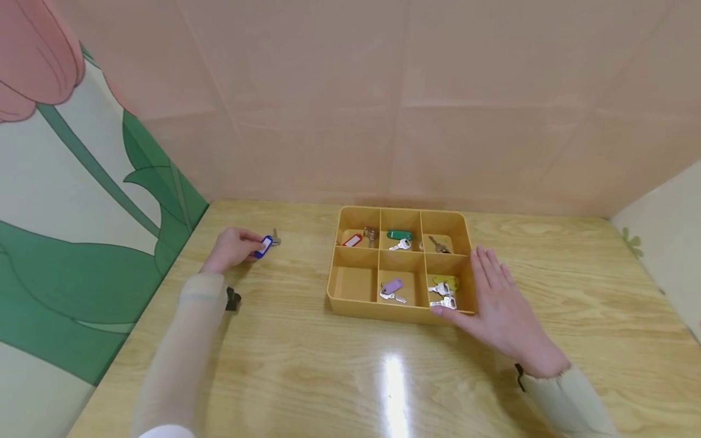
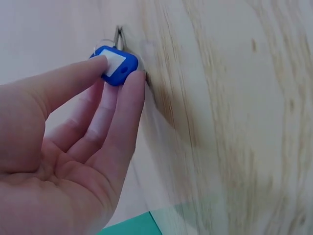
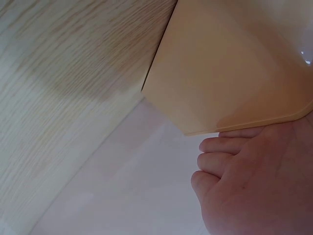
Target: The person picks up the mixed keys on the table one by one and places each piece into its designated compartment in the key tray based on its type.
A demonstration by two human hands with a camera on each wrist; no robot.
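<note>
My left hand [image 1: 234, 248] pinches a blue key tag [image 1: 264, 246] with a white label between thumb and fingers. A key [image 1: 276, 238] hangs from the tag's ring, close over the table in the left wrist view. My right hand [image 1: 501, 307] rests with straight fingers along the right side of the yellow six-compartment box [image 1: 383, 311], thumb at its front rim. Inside the box are a red key tag [image 1: 353, 240], a green key tag [image 1: 400, 235], a purple key tag [image 1: 392, 286] and a yellow key tag [image 1: 452, 282], with keys. The back right compartment holds a dark key [image 1: 439, 244].
The box stands on a wooden table [image 1: 285, 359] that meets a pinkish wall [image 1: 328, 121] at the back. A wall with painted leaves [image 1: 71, 280] borders the left side, and a white wall [image 1: 665, 243] the right. The front left compartment shows its bare floor.
</note>
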